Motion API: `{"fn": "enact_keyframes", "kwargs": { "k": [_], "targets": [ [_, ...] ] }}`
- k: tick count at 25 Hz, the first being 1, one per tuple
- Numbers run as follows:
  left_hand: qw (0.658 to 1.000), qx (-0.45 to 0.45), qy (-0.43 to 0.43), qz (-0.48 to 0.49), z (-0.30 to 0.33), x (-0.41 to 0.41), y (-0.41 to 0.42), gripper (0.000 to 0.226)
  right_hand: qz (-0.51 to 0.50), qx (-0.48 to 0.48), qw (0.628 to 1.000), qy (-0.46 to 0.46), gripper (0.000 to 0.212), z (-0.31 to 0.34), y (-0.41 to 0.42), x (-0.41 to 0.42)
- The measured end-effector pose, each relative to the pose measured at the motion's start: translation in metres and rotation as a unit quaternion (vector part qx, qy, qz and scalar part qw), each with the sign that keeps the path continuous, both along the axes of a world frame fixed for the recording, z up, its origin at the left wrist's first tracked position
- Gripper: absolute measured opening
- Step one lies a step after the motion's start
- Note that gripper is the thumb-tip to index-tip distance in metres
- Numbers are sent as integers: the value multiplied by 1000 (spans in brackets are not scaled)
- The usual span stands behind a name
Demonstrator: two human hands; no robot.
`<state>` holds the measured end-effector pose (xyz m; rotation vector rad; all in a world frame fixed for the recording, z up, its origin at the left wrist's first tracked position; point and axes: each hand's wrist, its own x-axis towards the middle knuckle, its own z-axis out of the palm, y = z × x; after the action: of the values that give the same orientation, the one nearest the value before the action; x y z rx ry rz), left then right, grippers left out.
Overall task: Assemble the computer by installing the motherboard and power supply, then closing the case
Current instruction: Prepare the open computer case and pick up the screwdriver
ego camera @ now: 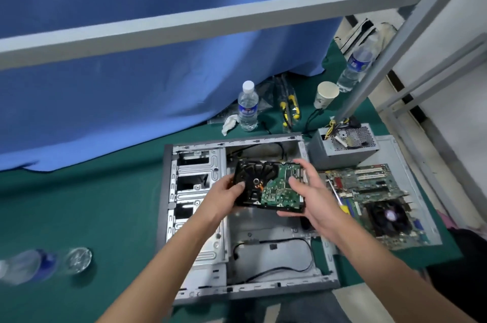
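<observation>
Both hands are holding a hard drive (268, 185) over the open case (245, 217), circuit board facing up. The left hand (226, 195) is gripping its left end, thumb curled over the top. The right hand (308, 191) is clasping the right end, fingers wrapped round the far and near edges.

The case is lying on its side on the green table (92, 204), its side panel off and its main bay bare apart from some loose black cables. The drive cage (196, 191) is sitting at about 9 o'clock from the drive. The motherboard (374, 199) is resting outside the case at 3 o'clock, on what is probably the removed side panel. The power supply (342, 146) is standing at about 1 o'clock, just beyond the case's far corner.

Judging by this, neither main part is installed yet; the step in hand seems to be handling the drive, whether fitting it or clearing it aside I cannot tell. If fitting, the next move is calling for turning the drive to line up with a cage slot and sliding it leftward, keeping fingers off the exposed board. The motherboard would then need lifting across into the bay, clear of the cables.
</observation>
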<state>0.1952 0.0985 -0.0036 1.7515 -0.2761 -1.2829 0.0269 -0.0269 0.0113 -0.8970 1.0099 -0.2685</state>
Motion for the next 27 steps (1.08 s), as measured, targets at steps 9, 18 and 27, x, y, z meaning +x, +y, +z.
{"fn": "enact_keyframes", "kwargs": {
  "k": [9, 18, 27],
  "targets": [
    [977, -116, 170, 61, 5, 17, 25, 109, -110, 223, 969, -11, 21, 2, 35, 31],
    [949, -198, 213, 126, 9, 19, 21, 73, -33, 239, 964, -116, 43, 9, 39, 14],
    [965, -101, 224, 95, 9, 28, 41, 30, 189, -141, 971, 27, 111, 21, 38, 3]
  ]
}}
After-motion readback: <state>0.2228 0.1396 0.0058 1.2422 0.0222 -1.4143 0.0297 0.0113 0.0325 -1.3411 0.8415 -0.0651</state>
